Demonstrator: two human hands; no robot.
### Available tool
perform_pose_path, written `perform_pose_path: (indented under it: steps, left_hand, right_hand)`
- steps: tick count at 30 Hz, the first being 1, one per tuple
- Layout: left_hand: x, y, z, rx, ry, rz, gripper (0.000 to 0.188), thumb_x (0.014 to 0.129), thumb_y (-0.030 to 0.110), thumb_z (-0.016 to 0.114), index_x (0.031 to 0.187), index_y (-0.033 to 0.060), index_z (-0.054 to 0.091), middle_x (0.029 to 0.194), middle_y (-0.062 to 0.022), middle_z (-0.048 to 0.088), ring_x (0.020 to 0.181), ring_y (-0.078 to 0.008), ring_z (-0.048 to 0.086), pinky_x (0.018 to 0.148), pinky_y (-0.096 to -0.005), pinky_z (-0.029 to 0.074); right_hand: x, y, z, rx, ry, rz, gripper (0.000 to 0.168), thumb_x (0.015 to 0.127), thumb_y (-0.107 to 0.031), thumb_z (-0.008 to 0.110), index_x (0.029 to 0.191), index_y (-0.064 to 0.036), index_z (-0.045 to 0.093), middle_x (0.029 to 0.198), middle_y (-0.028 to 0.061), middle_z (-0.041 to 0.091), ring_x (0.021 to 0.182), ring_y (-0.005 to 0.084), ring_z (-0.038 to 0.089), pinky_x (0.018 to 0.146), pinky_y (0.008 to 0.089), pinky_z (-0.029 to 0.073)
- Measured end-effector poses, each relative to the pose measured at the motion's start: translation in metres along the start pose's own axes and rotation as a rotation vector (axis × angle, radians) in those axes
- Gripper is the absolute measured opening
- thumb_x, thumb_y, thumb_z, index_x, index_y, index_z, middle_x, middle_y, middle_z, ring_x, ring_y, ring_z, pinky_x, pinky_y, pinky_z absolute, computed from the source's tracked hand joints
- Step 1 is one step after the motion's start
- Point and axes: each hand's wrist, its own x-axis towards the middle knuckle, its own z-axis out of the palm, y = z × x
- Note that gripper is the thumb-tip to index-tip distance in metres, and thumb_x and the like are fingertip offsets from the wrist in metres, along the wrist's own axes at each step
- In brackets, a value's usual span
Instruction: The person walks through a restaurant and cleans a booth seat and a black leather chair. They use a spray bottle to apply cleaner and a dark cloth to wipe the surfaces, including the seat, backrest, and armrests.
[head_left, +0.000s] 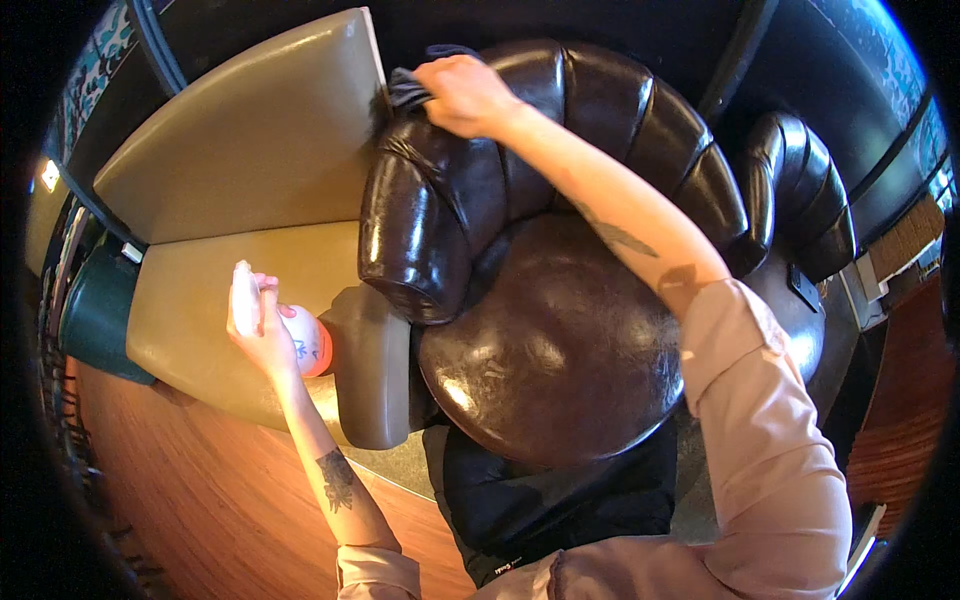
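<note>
My left hand (264, 334) grips a spray bottle (309, 341) by its neck, over the seat of a tan upholstered bench (202, 274). The bottle has a white trigger head, a whitish body with blue writing and an orange-red base. My right hand (469, 96) holds a bunched dark cloth (409, 88) against the top of the backrest of a dark brown leather barrel chair (555, 330). That backrest end stands right beside the upright edge of the tan bench. Part of the cloth is hidden behind my fingers.
A second brown tufted chair (802, 180) stands at the right, with a black phone (803, 288) lying on its seat. A dark green bin (101, 315) is beyond the bench's left end. Wood-look flooring (195, 465) runs along the lower left, and a wooden tabletop (904, 397) is at far right.
</note>
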Motion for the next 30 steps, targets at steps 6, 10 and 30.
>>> perform_pose_path:
  steps: [6,10,30]
  left_hand:
    - [-0.01,0.002,0.012,-0.085,-0.033,-0.055,0.039,0.092,-0.004,0.064,0.132,-0.0024,0.064,0.107,-0.0094,0.067,0.088,-0.0135,0.067,0.051,-0.0238,0.051]
    - [-0.006,-0.001,0.009,-0.071,-0.033,-0.078,0.039,0.092,-0.004,0.065,0.131,-0.0012,0.065,0.107,-0.0086,0.067,0.09,-0.0135,0.068,0.052,-0.024,0.052]
    - [-0.006,-0.007,0.008,-0.08,-0.013,-0.059,0.04,0.09,-0.006,0.064,0.13,-0.0036,0.064,0.104,-0.0109,0.069,0.084,-0.0134,0.068,0.05,-0.0248,0.052]
  right_hand:
    - [-0.04,0.105,-0.055,0.02,0.128,0.485,0.025,0.08,-0.023,0.061,0.094,-0.004,0.07,0.097,0.0228,0.072,0.097,0.0407,0.069,0.088,0.0501,0.054]
    - [-0.021,0.031,-0.006,-0.198,0.225,0.229,0.015,0.072,-0.015,0.06,0.078,-0.001,0.062,0.084,0.0223,0.067,0.086,0.0433,0.066,0.08,0.0538,0.051]
    - [-0.055,-0.048,-0.006,0.251,0.002,-0.343,0.073,0.058,0.007,0.058,0.129,-0.009,0.062,0.14,0.0098,0.06,0.133,0.0312,0.054,0.109,0.0443,0.043]
